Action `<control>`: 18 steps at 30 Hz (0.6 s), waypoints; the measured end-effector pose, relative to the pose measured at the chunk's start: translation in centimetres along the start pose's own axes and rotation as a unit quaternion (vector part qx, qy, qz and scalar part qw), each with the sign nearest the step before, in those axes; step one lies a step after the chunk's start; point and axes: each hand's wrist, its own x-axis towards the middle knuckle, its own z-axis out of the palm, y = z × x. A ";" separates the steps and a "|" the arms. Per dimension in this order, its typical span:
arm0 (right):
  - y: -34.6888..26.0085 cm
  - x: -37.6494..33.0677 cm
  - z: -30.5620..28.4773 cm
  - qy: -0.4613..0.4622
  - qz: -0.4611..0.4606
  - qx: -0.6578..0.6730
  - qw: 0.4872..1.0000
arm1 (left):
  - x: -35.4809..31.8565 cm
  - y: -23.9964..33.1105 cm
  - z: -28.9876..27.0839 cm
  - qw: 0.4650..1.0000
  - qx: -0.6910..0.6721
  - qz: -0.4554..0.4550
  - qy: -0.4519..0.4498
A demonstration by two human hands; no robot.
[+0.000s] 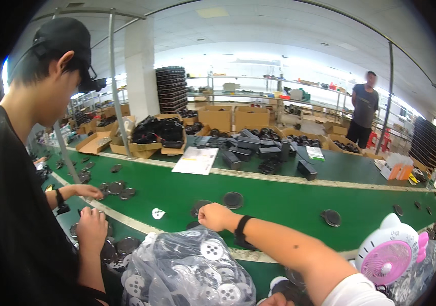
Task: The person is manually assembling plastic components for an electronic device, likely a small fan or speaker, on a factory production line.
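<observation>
Fingers of the right hand (216, 217) curl downward, close together, at a dark round disc (197, 206); whether they pinch it cannot be told. Partly covered by the hand, this disc lies flat on the green tabletop (279, 211), broad face up; being round, it shows no long axis and points no particular way. Just beyond it to the right, a second disc (233, 200) lies flat likewise. Nearer the wearer sits a clear plastic bag (162, 252) of white discs (212, 250) with black dots. The left hand (276, 300) shows only in part at the lower edge, near more dark pieces (288, 291); how its fingers stand cannot be told. Leftward, a co-worker (29, 204) has one hand at a dark cluster (116, 188). A pink-and-white fan (387, 257) stands at the right.
</observation>
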 end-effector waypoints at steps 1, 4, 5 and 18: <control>0.1 2.1 1.3 0.009 0.024 0.036 0.999 | -0.1 0.2 -0.4 1.000 -0.027 0.009 0.002; 0.7 5.9 4.5 -0.051 0.007 -0.065 0.997 | -0.2 0.7 -1.3 0.997 -0.066 0.026 -0.013; 1.3 6.6 4.9 -0.072 0.016 -0.049 0.996 | -0.3 0.6 -1.3 0.996 -0.084 0.022 -0.027; 2.1 -0.3 -1.1 -0.072 0.021 0.400 0.913 | 0.2 0.4 0.0 0.999 -0.003 0.024 0.042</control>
